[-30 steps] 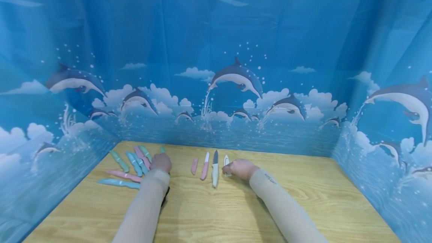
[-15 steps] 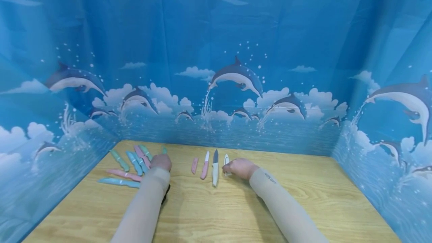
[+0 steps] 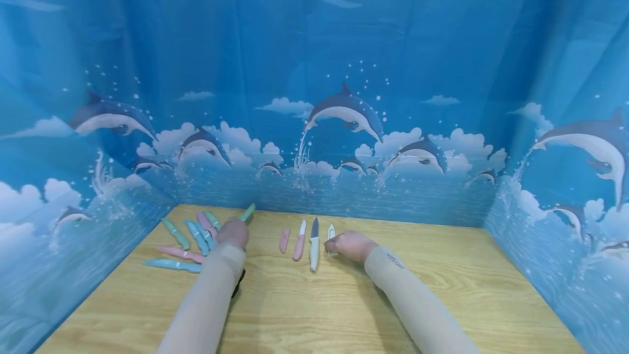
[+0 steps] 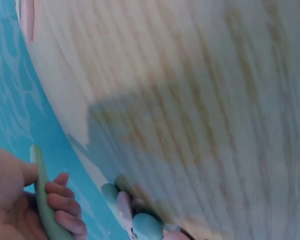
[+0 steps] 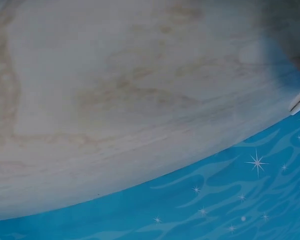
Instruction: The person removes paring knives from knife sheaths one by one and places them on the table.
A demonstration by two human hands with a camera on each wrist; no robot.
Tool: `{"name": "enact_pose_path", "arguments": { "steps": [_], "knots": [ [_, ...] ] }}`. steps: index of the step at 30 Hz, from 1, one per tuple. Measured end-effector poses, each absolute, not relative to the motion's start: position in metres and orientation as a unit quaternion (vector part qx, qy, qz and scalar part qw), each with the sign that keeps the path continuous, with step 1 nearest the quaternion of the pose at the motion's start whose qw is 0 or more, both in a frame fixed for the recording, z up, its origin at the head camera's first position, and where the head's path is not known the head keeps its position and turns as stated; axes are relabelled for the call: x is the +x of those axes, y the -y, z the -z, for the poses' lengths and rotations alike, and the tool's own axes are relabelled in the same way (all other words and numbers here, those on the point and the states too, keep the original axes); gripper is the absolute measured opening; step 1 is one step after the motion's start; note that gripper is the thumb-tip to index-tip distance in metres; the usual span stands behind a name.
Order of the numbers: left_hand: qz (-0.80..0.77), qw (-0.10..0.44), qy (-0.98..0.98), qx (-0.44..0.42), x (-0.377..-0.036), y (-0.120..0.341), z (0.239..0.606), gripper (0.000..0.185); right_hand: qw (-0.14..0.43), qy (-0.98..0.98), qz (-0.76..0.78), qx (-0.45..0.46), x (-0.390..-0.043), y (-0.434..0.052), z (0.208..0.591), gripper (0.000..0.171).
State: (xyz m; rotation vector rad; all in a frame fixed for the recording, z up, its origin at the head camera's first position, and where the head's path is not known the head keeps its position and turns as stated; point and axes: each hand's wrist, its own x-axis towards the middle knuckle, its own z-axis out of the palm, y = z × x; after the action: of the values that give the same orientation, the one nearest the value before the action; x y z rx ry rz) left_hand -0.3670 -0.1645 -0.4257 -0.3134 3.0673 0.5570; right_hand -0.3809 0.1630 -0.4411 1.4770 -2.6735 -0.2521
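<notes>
The left hand [image 3: 232, 232] is clamped round a green handle [image 4: 44, 202], just beside pastel knives [image 3: 196, 236] crowding the table [image 3: 304, 310] — a pink sheath [image 3: 284, 240], pink knife [image 3: 299, 243] and white knife [image 3: 314, 249] separate it from the right hand [image 3: 351, 245], pinching a white sheath [image 3: 331, 231].

The gripped handle [image 4: 46, 210] is green, the larger knife [image 3: 314, 247] cream with a grey blade [image 3: 315, 227], the smaller knife [image 3: 298, 243] pink with a white blade [image 3: 302, 227], and the blue backdrop [image 3: 275, 31] dolphin-patterned.

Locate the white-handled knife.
In the head view, the white-handled knife lies just right of the white-bladed pink knife and left of the right hand.
</notes>
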Motion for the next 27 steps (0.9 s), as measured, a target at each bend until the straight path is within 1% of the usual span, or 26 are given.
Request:
{"name": "enact_pose_path", "arguments": {
  "steps": [2,5,9,12,15,17,20,24,27],
  "knots": [
    [-0.171,-0.002,-0.981,-0.088,-0.366,0.164,0.424,0.027,0.045,0.869,0.090,0.484,-0.381,-0.165,0.442,0.030],
    [-0.163,-0.011,-0.984,-0.076,-0.363,0.163,0.423,0.025,0.066,0.855,0.112,0.502,-0.380,-0.168,0.444,0.034],
    [-0.159,-0.022,-0.985,-0.059,-0.358,0.162,0.420,0.024,0.069,0.865,0.069,0.493,-0.377,-0.175,0.443,0.036],
    [-0.151,-0.043,-0.987,-0.030,-0.355,0.163,0.418,0.023,0.082,0.880,0.021,0.467,-0.373,-0.184,0.441,0.036],
    [-0.136,-0.072,-0.988,0.005,-0.353,0.165,0.417,0.024,0.112,0.893,0.008,0.437,-0.369,-0.191,0.438,0.039],
    [-0.134,-0.091,-0.986,0.023,-0.354,0.165,0.416,0.028,0.127,0.902,0.008,0.412,-0.365,-0.197,0.435,0.044],
    [-0.142,-0.104,-0.984,0.040,-0.355,0.161,0.414,0.032,0.146,0.914,0.004,0.379,-0.357,-0.203,0.431,0.051],
    [-0.157,-0.113,-0.980,0.056,-0.353,0.150,0.411,0.031,0.162,0.923,-0.017,0.348,-0.344,-0.206,0.427,0.060],
    [-0.148,-0.128,-0.978,0.077,-0.346,0.136,0.410,0.028,0.163,0.929,-0.025,0.330,-0.335,-0.205,0.425,0.068]
  ]
}}
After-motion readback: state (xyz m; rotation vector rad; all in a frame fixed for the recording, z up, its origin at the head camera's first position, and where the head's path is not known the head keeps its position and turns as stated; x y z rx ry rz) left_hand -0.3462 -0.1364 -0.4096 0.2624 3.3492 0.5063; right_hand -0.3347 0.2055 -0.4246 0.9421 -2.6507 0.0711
